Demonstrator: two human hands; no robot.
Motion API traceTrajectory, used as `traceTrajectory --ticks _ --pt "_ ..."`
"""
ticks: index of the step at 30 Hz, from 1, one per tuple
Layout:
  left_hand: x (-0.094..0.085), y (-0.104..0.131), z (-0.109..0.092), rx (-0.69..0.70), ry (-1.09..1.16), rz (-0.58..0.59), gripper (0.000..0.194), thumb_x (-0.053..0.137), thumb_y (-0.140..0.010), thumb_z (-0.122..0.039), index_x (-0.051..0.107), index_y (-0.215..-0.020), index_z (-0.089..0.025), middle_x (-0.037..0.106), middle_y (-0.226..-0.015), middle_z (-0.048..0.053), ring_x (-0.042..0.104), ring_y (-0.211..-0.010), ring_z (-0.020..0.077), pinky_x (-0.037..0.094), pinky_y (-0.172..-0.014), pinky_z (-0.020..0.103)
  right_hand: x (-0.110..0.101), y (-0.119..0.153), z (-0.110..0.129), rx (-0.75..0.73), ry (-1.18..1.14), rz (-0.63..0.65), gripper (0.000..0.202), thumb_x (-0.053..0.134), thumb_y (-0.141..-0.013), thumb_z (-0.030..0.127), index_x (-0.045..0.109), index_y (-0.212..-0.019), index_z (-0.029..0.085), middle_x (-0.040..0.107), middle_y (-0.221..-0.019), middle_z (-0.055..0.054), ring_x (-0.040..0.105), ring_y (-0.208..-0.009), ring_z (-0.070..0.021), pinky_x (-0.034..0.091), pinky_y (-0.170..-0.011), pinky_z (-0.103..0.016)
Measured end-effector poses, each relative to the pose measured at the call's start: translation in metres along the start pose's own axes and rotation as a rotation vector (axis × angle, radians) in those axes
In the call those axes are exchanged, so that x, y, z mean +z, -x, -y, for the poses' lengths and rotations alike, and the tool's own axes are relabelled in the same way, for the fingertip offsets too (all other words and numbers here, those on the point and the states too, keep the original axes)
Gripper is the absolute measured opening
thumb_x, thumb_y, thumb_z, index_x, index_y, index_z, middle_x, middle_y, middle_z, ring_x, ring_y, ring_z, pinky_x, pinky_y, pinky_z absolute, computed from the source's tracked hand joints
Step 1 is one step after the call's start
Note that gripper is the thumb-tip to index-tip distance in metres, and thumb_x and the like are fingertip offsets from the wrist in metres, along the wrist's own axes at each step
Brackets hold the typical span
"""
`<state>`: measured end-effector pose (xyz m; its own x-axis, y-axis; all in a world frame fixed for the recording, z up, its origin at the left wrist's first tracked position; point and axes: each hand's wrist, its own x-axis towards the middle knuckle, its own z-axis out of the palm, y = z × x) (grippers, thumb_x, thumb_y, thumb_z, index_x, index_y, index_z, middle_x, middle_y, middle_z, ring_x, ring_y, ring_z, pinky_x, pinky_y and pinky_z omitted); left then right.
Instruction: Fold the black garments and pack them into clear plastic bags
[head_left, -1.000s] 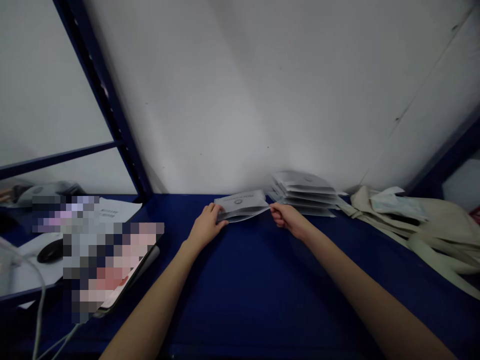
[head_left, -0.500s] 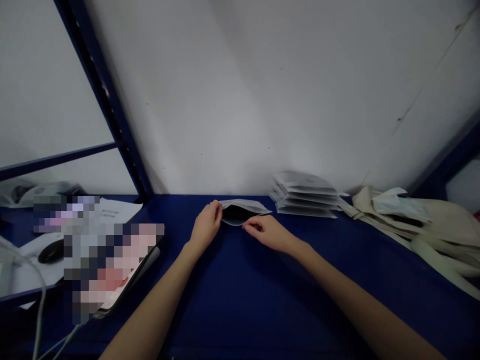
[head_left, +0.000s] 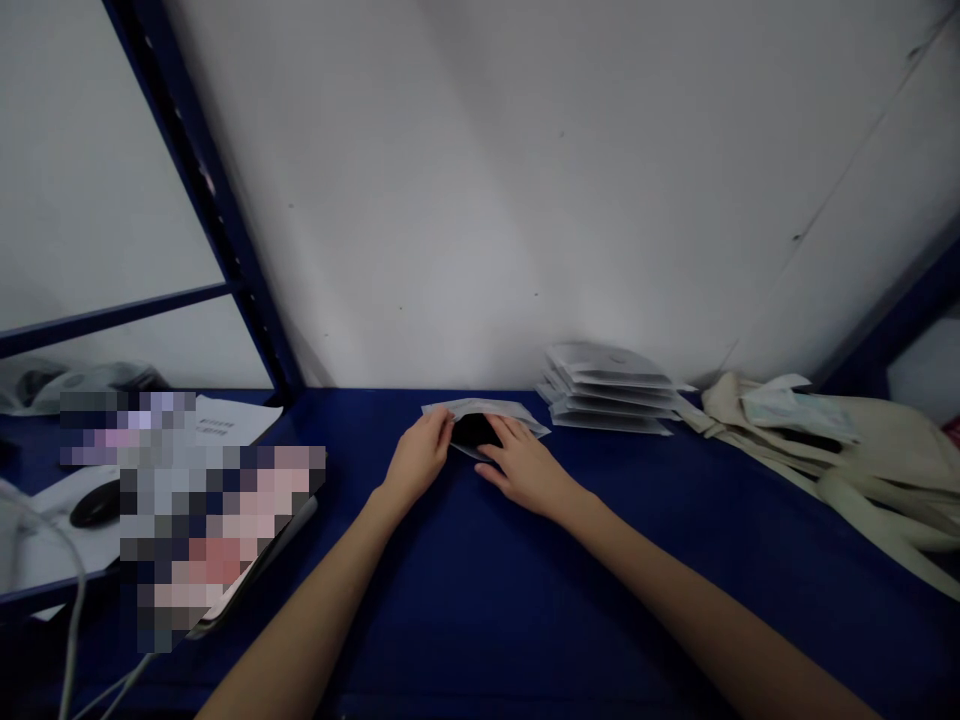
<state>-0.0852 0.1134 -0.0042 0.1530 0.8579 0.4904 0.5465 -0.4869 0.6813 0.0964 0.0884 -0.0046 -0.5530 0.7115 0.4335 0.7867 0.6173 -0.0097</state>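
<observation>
A translucent whitish plastic bag (head_left: pixel 487 406) lies near the back edge of the blue table, its mouth spread towards me. Dark black (head_left: pixel 472 431) shows inside; whether it is an object or fabric I cannot make out. My left hand (head_left: pixel 417 452) is closed on the bag's left edge, thumb and fingers pinching it. At the mouth's right side is my right hand (head_left: pixel 531 468), fingers stretched out and thumb apart, the fingertips at the bag's opening. Just right of the bag stands a stack of similar flat bags (head_left: pixel 611 390).
Beige cloth bags (head_left: pixel 885 450) lie at the right end of the blue table (head_left: pixel 480 600). On the left are a pixelated pinkish flat item (head_left: pixel 259 505), papers (head_left: pixel 240 420), a black mouse (head_left: pixel 97 503) and a white cable (head_left: pixel 75 630). A pale wall (head_left: pixel 525 200) rises behind.
My right hand has unfolded from a pinch at the bag's lower lip, its fingers now stretched out at the mouth. My left hand keeps hold of the left edge.
</observation>
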Motion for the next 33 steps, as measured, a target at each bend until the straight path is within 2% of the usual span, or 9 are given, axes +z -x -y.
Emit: traceTrajectory --ticks 5,9,13,17,21,23,25,28,33 --pt "0.001 0.001 -0.001 0.043 0.021 0.021 0.01 0.045 -0.084 -0.024 0.054 -0.08 -0.023 0.061 -0.074 0.001 0.054 -0.064 0.0151 0.038 -0.064 0.024 0.006 -0.002 -0.004 0.001 0.026 0.046 0.029 0.053 -0.085 0.034 0.066 -0.103 0.015 0.05 -0.127 -0.018 0.042 -0.12 -0.0319 0.032 -0.099 -0.049" --pt "0.001 0.0 0.001 0.034 0.002 -0.018 0.012 0.044 -0.084 -0.025 0.051 -0.075 -0.023 0.052 -0.062 -0.004 0.046 -0.053 0.0116 0.031 -0.056 0.021 0.0 -0.005 -0.008 -0.029 -0.15 -0.007 0.023 0.049 -0.086 0.024 0.065 -0.101 0.017 0.059 -0.107 -0.013 0.053 -0.103 -0.025 0.039 -0.091 -0.043" --pt "-0.001 -0.002 0.0 -0.026 0.038 -0.052 0.015 0.045 -0.084 -0.028 0.049 -0.071 -0.022 0.047 -0.057 -0.005 0.042 -0.051 0.0107 0.029 -0.054 0.021 -0.012 -0.007 -0.009 0.018 -0.489 -0.105 0.021 0.044 -0.082 0.011 0.063 -0.085 0.02 0.06 -0.09 -0.006 0.054 -0.089 -0.0185 0.041 -0.083 -0.036" --pt "-0.003 -0.003 -0.002 -0.05 0.073 -0.083 0.017 0.045 -0.082 -0.027 0.048 -0.067 -0.021 0.049 -0.058 -0.005 0.043 -0.054 0.0102 0.029 -0.056 0.02 -0.023 -0.009 -0.007 0.255 -0.958 -0.145 0.004 0.052 -0.076 0.019 0.053 -0.077 0.022 0.056 -0.08 0.0 0.053 -0.076 -0.0151 0.042 -0.074 -0.03" --pt "-0.003 -0.004 0.0 -0.06 0.076 -0.143 0.02 0.047 -0.082 -0.029 0.047 -0.064 -0.02 0.048 -0.058 -0.005 0.044 -0.056 0.0098 0.03 -0.057 0.02 -0.032 -0.01 -0.006 0.532 -1.477 -0.157 0.031 0.059 -0.07 0.028 0.049 -0.099 0.025 0.059 -0.087 0.0 0.056 -0.075 -0.0155 0.044 -0.069 -0.028" --pt "-0.003 -0.004 0.001 -0.076 0.031 -0.136 0.02 0.047 -0.082 -0.03 0.047 -0.065 -0.02 0.048 -0.057 -0.005 0.043 -0.055 0.01 0.03 -0.056 0.021 -0.037 -0.009 -0.007 0.545 -1.614 -0.153 0.042 0.06 -0.067 0.025 0.05 -0.108 0.025 0.061 -0.096 -0.003 0.057 -0.085 -0.0176 0.044 -0.077 -0.03" --pt "-0.003 -0.004 0.003 -0.084 -0.058 -0.089 0.019 0.044 -0.084 -0.028 0.049 -0.068 -0.02 0.049 -0.059 -0.004 0.043 -0.056 0.011 0.032 -0.057 0.022 -0.043 -0.008 -0.009 0.469 -1.668 -0.125 0.046 0.061 -0.065 0.022 0.054 -0.11 0.024 0.062 -0.102 -0.003 0.056 -0.094 -0.0186 0.041 -0.086 -0.032" --pt "-0.003 -0.003 0.005 -0.039 -0.219 0.007 0.016 0.042 -0.084 -0.023 0.053 -0.074 -0.019 0.054 -0.071 0.001 0.05 -0.069 0.0152 0.038 -0.065 0.026 -0.053 -0.002 -0.017 0.334 -1.66 0.1 0.048 0.063 -0.062 0.016 0.059 -0.109 0.026 0.063 -0.105 0.0 0.055 -0.098 -0.0176 0.038 -0.091 -0.032" --pt "0.0 0.0 0.006 -0.041 -0.469 0.041 0.017 0.049 -0.084 -0.027 0.056 -0.071 -0.019 0.054 -0.088 0.007 0.05 -0.087 0.0206 0.041 -0.074 0.03 -0.073 0.004 -0.024 0.0 -1.388 0.934 0.039 0.066 -0.071 0.024 0.062 -0.109 0.018 0.063 -0.109 -0.003 0.053 -0.108 -0.0194 0.035 -0.096 -0.035"
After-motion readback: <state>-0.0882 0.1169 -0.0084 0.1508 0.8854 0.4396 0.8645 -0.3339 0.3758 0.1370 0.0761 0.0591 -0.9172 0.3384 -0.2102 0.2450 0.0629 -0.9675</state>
